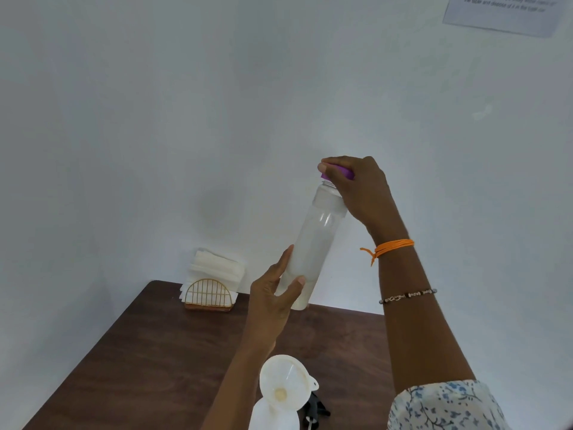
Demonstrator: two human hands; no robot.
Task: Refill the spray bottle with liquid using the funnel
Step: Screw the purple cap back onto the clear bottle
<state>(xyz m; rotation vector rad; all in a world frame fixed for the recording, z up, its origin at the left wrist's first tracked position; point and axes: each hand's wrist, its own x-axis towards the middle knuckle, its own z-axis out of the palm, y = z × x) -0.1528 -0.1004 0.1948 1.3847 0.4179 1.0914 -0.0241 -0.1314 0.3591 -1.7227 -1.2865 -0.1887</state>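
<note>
I hold a tall frosted clear bottle [313,240] tilted in the air above the brown table [148,352]. My left hand [273,302] grips its lower part. My right hand [356,187] is closed over its purple cap [345,172] at the top. At the near edge stands the white spray bottle [273,415], with a white funnel [286,384] sitting in its neck. A black sprayer head [316,409] lies on the table just right of it, partly hidden.
A gold wire napkin holder [208,294] stuffed with white napkins stands at the table's far edge against the white wall. A paper notice [502,12] hangs at the top right of the wall.
</note>
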